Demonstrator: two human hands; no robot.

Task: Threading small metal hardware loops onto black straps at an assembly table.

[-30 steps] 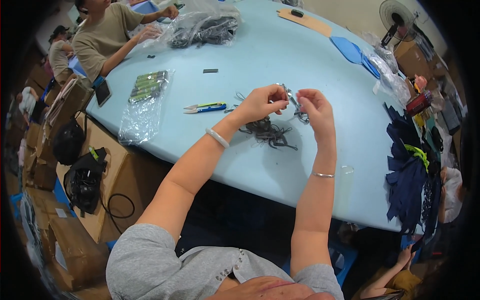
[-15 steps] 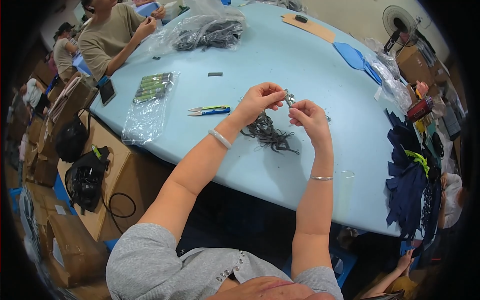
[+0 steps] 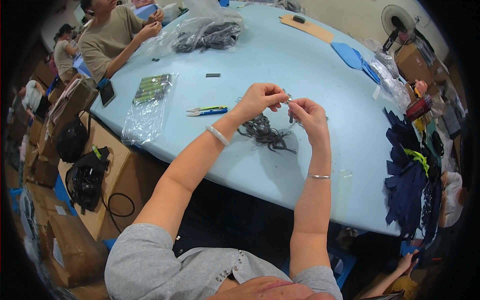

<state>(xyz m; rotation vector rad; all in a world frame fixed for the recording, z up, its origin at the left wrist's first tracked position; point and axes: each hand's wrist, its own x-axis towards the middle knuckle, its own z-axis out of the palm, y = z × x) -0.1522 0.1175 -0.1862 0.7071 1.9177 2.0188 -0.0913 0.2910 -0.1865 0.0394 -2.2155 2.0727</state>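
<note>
Over the table, my left hand (image 3: 260,102) and my right hand (image 3: 312,116) meet fingertip to fingertip. Both are closed in a pinch. The short end of a dark grey cord (image 3: 291,119) hangs below my right fingertips. What my left fingertips pinch is too small to make out. Just under my hands lies a tangled pile of dark grey cords (image 3: 272,136), partly hidden by my left hand. A pair of thread snips (image 3: 207,110) with a blue and yellow-green handle rests left of my left wrist.
The pale blue table (image 3: 240,170) carries a clear bag of green-and-dark bundles (image 3: 152,89), a phone (image 3: 107,93), a bag of dark cords (image 3: 207,37) and navy strips (image 3: 407,175). A co-worker (image 3: 112,37) sits far left. A fan (image 3: 398,22) stands far right.
My fingertips have drawn closer together, the right hand moving slightly left and up to the left hand. The dark end now hangs below the right fingertips.
</note>
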